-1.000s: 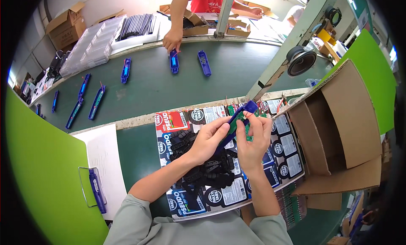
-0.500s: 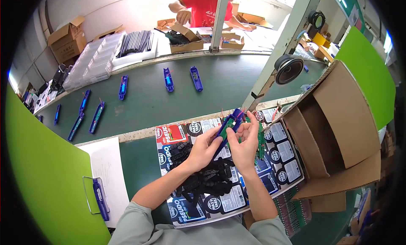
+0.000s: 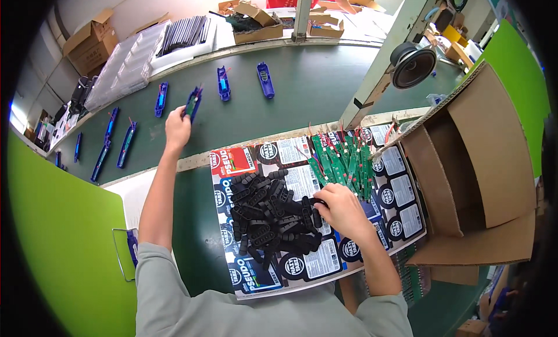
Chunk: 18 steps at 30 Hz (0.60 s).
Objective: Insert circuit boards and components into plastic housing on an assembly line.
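My left hand (image 3: pixel 178 129) reaches out over the green conveyor belt (image 3: pixel 200 130), closed around the lower end of a blue plastic housing (image 3: pixel 195 102) with a green circuit board and thin red wires in it. My right hand (image 3: pixel 342 209) is at the right edge of a pile of black plastic parts (image 3: pixel 264 212), its fingertips pinched on a black plastic part (image 3: pixel 316 202). Beyond that hand lie several green circuit boards (image 3: pixel 343 162) with red wires. Several more blue housings (image 3: pixel 265 81) rest on the belt, some with a board or a blue cell inside.
A printed cardboard sheet (image 3: pixel 302 180) lies under the piles. An open carton (image 3: pixel 465 162) stands at the right, below a post with a round speaker (image 3: pixel 414 66). Green panels (image 3: pixel 64 238) flank me. Across the belt, a person in red works beside small boxes (image 3: pixel 258 33).
My hands have parted. The left carried the blue housing forward and left over the belt; the right came down to the black parts. The view has shifted slightly.
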### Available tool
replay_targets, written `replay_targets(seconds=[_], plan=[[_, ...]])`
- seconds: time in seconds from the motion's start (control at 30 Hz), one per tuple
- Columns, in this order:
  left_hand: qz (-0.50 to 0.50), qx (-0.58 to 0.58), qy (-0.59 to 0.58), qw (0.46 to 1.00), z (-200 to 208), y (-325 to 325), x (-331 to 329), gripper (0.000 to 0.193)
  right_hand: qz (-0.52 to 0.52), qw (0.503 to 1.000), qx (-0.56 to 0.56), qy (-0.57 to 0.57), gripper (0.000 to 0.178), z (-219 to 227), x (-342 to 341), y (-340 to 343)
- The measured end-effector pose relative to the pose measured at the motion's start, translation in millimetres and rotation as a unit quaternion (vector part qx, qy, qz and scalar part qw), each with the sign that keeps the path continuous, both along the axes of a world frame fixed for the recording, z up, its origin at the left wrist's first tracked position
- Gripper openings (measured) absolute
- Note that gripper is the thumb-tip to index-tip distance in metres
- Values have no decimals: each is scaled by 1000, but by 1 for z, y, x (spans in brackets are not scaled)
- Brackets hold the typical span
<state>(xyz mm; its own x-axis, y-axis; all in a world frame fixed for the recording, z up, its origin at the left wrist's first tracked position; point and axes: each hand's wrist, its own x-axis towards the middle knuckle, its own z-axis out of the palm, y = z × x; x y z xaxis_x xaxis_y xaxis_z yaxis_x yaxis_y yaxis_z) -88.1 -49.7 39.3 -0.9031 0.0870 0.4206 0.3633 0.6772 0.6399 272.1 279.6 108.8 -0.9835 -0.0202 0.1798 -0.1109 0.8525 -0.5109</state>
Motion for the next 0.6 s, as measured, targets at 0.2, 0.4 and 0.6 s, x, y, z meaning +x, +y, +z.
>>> replay_targets(seconds=[0.2, 0.4, 0.6], plan=[[104, -190, -52, 975, -22, -29, -4, 31, 1, 999, 46, -10, 10, 2, 2, -2], [135, -186, 119, 966, 17, 8, 10, 36, -101, 981, -141, 90, 11, 5, -3, 5], [-51, -42, 51, 997, 10, 142, -11, 32, -102, 961, -242, 83, 17, 6, -11, 12]])
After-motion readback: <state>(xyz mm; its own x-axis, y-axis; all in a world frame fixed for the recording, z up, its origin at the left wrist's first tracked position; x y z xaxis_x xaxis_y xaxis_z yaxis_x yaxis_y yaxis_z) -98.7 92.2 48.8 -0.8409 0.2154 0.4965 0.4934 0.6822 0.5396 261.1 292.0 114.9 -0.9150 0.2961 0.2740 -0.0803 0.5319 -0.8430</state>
